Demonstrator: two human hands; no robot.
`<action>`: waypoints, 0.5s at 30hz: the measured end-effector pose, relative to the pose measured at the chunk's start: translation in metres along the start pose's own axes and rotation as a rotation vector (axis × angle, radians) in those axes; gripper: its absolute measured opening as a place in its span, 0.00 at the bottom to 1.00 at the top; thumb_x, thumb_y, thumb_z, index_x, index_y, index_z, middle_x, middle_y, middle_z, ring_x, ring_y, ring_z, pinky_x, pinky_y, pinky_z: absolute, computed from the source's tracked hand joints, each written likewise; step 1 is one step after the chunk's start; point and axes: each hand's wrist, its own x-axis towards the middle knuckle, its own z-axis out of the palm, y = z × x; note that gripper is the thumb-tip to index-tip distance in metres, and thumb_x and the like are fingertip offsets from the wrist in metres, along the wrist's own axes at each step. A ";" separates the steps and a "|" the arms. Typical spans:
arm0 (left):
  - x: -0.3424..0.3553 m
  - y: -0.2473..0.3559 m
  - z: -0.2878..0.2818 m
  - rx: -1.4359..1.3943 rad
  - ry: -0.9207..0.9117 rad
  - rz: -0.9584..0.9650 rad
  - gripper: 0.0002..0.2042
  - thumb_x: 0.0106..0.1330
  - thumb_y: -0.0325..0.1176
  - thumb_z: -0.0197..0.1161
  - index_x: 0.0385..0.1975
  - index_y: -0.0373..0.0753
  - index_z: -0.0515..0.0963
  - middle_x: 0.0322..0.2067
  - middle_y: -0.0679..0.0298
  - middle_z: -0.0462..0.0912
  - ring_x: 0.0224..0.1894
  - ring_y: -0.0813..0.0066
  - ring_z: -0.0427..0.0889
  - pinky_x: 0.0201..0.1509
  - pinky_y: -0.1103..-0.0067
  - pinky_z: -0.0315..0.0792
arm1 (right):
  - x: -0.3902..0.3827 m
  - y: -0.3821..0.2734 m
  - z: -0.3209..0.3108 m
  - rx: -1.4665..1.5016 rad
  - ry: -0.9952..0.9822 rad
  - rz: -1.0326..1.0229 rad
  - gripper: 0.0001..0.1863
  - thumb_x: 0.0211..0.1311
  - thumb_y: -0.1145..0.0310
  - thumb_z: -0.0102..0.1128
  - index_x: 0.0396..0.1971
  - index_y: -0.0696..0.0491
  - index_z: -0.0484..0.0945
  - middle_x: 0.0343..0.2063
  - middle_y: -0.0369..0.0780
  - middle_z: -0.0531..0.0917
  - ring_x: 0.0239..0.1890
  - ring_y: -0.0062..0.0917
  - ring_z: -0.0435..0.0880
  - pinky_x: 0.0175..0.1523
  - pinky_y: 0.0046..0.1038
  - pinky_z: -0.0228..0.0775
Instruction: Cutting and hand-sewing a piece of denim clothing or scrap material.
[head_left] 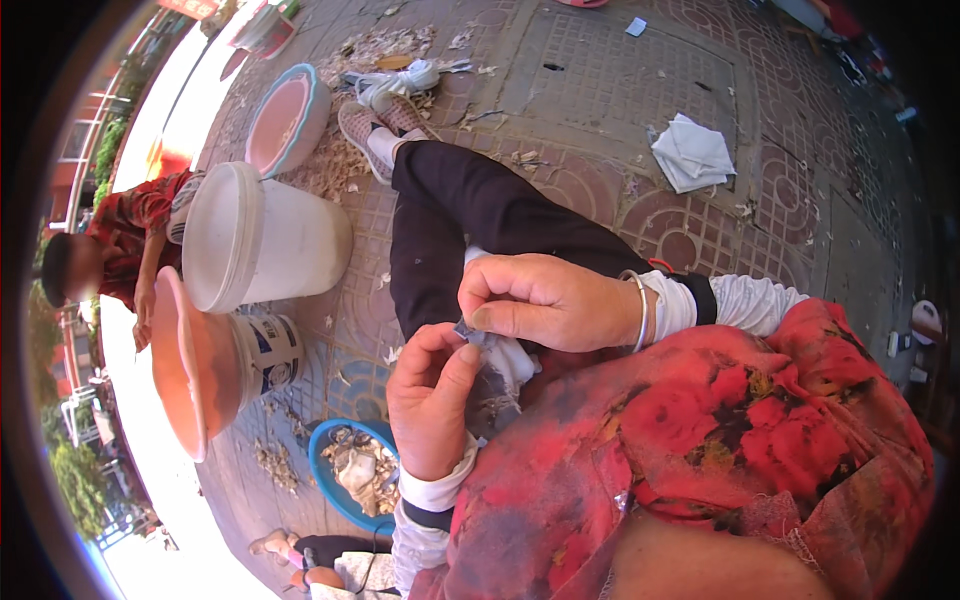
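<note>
My left hand [432, 400] and my right hand [545, 300] meet over my lap, thumb and fingers of each pinched together. Between them is a small dark-grey scrap [466, 331], thin and limp, its kind not clear. A crumpled white, cloth-like piece [512, 362] hangs just below the fingers, with greyish strands beneath it; whether it joins the scrap I cannot tell. Beside my left wrist stands a blue basin [322, 478] holding pale, shell-like scraps and a whitish lump.
A white bucket [300, 240], an orange basin [180, 375] on a printed bucket [272, 352] and a pink basin [280, 120] stand to the left. Another person [125, 235] sits behind them. Folded white sheets [692, 153] lie on the paving; pale debris surrounds my shoes [375, 130].
</note>
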 end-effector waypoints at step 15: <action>-0.001 -0.004 -0.005 -0.176 0.014 -0.069 0.05 0.58 0.22 0.54 0.33 0.33 0.74 0.27 0.68 0.75 0.28 0.85 0.71 0.34 0.88 0.65 | -0.001 0.001 -0.002 0.074 -0.039 0.046 0.08 0.58 0.68 0.49 0.27 0.57 0.71 0.21 0.35 0.74 0.25 0.17 0.71 0.32 0.21 0.65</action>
